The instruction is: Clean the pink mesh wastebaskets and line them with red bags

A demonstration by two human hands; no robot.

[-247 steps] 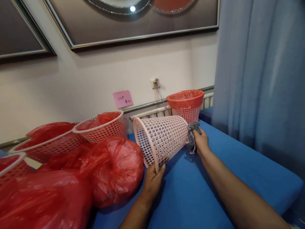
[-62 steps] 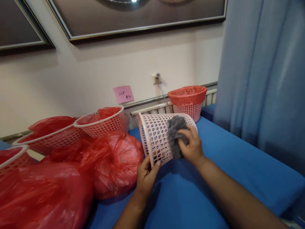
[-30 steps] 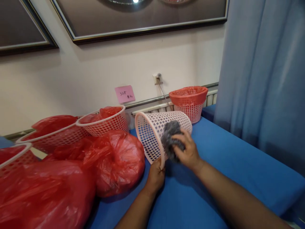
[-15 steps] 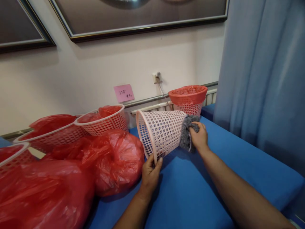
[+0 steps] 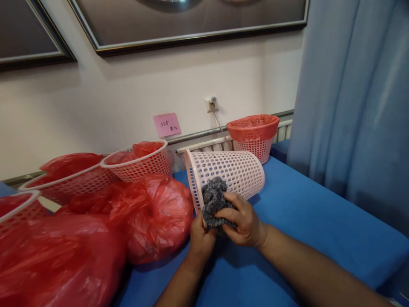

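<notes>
So there's a pink mesh wastebasket lying on its side on the blue tabletop, open mouth facing about 8 o'clock toward the camera, base pointing off to 2 o'clock. The right hand has its fingers curled tight around a wad of grey cloth and presses it against the basket's wall right near the rim, at the 7 o'clock end of the basket. The left hand is just below the rim, partly hidden behind the cloth and the right hand, so I can't really tell how its fingers sit, though it looks to be touching the lower lip.

At 9 o'clock from the basket sits a bulging red plastic bag, almost touching the rim. Behind that, more pink baskets with red liners. At 1 o'clock by the wall stands an upright basket lined in red. A pink sticky note hangs on the wall at 11 o'clock.
</notes>
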